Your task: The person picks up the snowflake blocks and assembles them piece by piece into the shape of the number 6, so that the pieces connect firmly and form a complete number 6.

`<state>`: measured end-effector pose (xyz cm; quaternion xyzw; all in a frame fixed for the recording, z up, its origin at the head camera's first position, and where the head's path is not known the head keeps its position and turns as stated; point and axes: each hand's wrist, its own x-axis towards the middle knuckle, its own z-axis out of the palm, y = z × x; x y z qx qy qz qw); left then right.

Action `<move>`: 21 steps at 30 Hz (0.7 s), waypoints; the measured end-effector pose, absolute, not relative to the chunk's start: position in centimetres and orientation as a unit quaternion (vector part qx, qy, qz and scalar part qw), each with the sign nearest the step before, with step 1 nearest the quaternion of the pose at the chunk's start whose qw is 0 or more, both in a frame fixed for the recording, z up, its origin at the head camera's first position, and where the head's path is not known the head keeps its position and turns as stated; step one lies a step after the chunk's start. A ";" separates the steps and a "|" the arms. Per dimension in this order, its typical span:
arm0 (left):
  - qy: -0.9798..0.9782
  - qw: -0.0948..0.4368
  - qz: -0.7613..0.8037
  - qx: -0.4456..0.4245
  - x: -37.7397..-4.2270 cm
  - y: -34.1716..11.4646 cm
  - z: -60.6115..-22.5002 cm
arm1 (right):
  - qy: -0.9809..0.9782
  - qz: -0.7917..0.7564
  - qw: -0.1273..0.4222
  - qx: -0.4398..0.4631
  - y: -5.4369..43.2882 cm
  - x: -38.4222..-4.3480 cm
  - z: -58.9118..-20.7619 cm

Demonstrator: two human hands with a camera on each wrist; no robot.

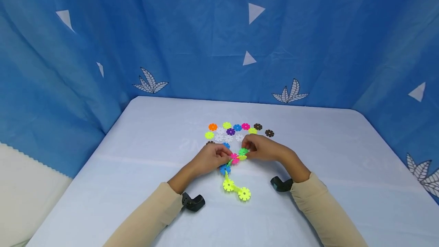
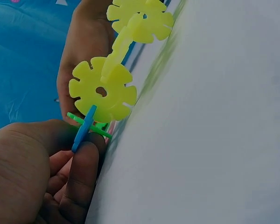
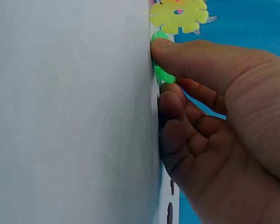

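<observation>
Head view: dark brown flower disc (image 1: pixel 210 143) part hidden behind left hand (image 1: pixel 210 158); left sleeve (image 1: pixel 147 214), right sleeve (image 1: pixel 326 210) cut by bottom edge. Left wrist: upper yellow flower disc (image 2: pixel 151 25) cropped at top. Right wrist: green flower disc (image 3: pixel 164 75) part covered by right hand (image 3: pixel 228 154).

Notched discs (image 2: pixel 87 87): smooth plastic, the yellow ones slightly translucent. Surface (image 1: pixel 137 136): smooth, matt. Curtain (image 1: pixel 205 29): creased cloth, faint sheen. Sleeves (image 1: pixel 147 212): matt cloth.

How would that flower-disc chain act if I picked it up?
The flower-disc chain is probably light, since its blue disc looks thin edge-on. It may twist or pop apart where notched yellow discs slot together.
</observation>
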<state>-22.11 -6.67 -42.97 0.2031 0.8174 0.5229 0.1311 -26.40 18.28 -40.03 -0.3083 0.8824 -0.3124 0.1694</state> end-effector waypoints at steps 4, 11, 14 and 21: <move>0.818 0.130 0.521 0.206 -22.2 -6.6 -43.1 | 0.878 -0.353 0.165 -0.279 19.7 -25.8 -40.4; 0.823 0.122 0.511 0.217 -22.2 -6.5 -43.2 | 0.828 -0.473 0.216 -0.208 21.8 -24.6 -41.0; 0.822 0.119 0.514 0.216 -22.1 -6.5 -43.0 | 0.799 -0.518 0.246 -0.184 22.0 -24.3 -41.2; 0.815 0.119 0.526 0.213 -22.0 -6.5 -42.9 | 0.786 -0.544 0.256 -0.142 21.4 -24.1 -41.3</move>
